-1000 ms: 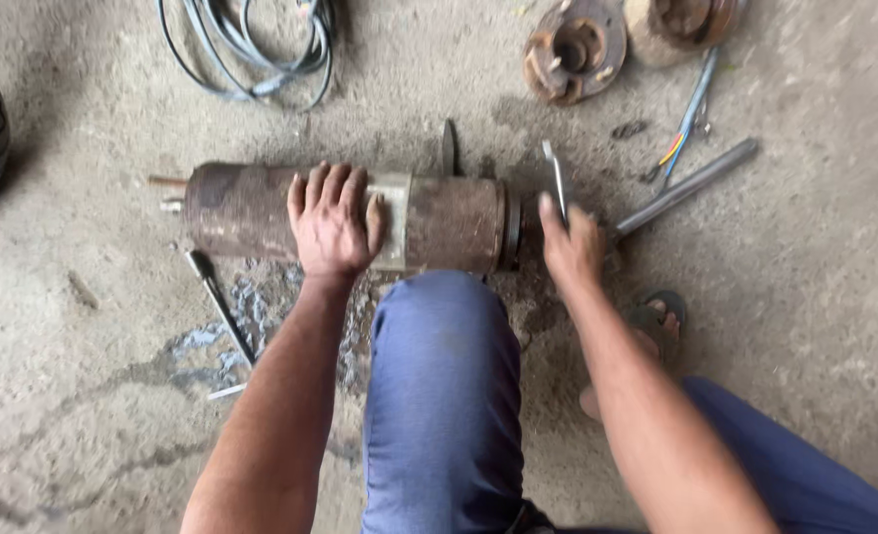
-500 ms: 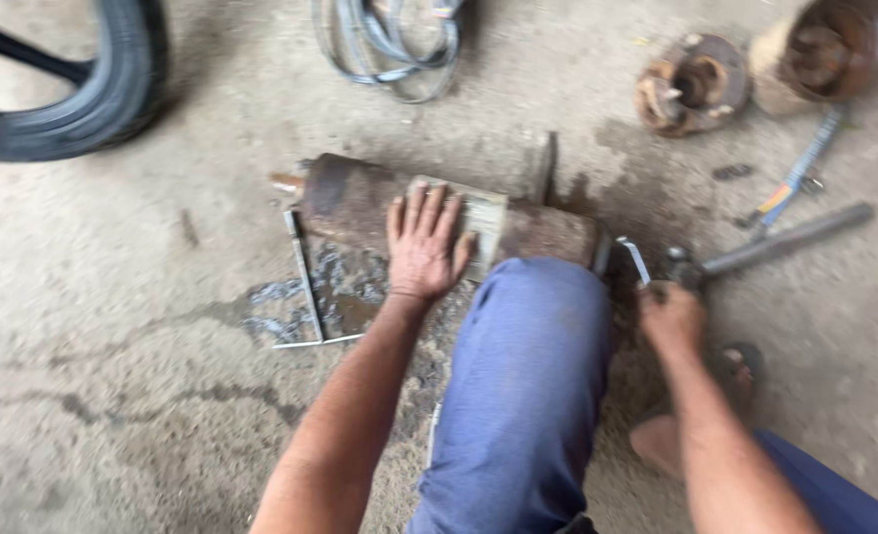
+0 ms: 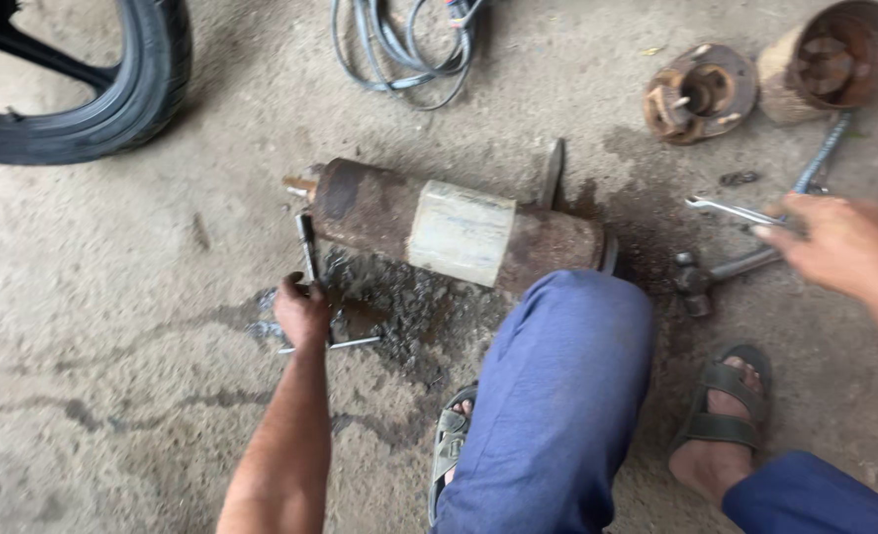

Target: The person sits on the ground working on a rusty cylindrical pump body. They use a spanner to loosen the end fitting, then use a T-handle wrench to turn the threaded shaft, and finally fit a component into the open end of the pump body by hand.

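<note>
Crouched over the rusty cylinder [image 3: 459,229], the left hand [image 3: 300,311] closes around a slim rod tool [image 3: 307,247] on the floor while the right hand [image 3: 839,242] holds a wrench [image 3: 731,209].

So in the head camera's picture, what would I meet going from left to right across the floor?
Black tyre → left hand on a thin metal tool → rusty cylinder → rusty round hub → right hand by a wrench.
</note>
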